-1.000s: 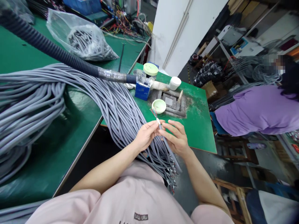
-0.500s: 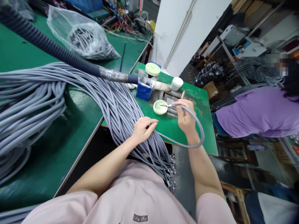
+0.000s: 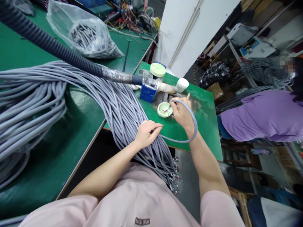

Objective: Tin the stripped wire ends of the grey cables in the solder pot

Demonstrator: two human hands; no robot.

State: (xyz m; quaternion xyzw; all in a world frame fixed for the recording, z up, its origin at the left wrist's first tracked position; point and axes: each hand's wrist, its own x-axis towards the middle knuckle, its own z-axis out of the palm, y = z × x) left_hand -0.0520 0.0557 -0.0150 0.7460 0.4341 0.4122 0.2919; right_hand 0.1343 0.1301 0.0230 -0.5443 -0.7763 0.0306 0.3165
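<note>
PLACE: wire workshop | TABLE: long green table (image 3: 14, 53) | ON IT: big heaps of gray cables (image 3: 30, 104), a plastic bag of cut cables (image 3: 80, 34), a tangle of colored wires (image 3: 129, 15) | NEARBY: a worker in a purple shirt (image 3: 265, 118), with more cables

The person wears a loose, pale pink T-shirt (image 3: 118, 201) of soft fabric, which fills the bottom of the frame and falls in broad, shallow folds across the chest. Near the bottom edge, at centre, sits a small, dark printed marking (image 3: 142, 221), a short row of blocky characters too small to read with certainty. The wide short left sleeve (image 3: 56, 211) and right sleeve (image 3: 220, 211) end in plain edges, leaving the forearms, the left hand (image 3: 148, 135) and the right hand (image 3: 182, 116) bare.
</note>
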